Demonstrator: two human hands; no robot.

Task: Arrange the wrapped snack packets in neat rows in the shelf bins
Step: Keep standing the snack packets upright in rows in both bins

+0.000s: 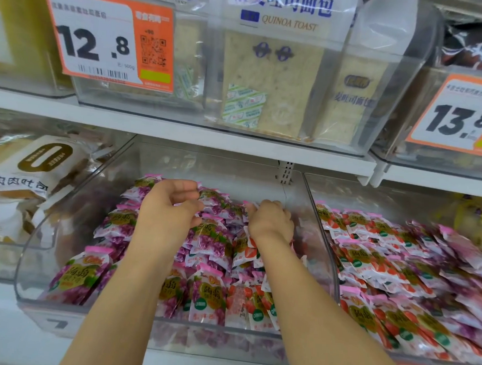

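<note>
While reaching into the bin, pinching the upright packet just ahead with right fingers; curling left fingers alongside, grip unclear.

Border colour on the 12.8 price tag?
Orange; the price tag shows best in the head view.

Shelf edge overhangs the bin — gap above packets open.

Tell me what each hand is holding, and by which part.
Right hand seems to pinch a packet by its pink top edge. Left hand is curled over the packets; a grip cannot be told.
</note>
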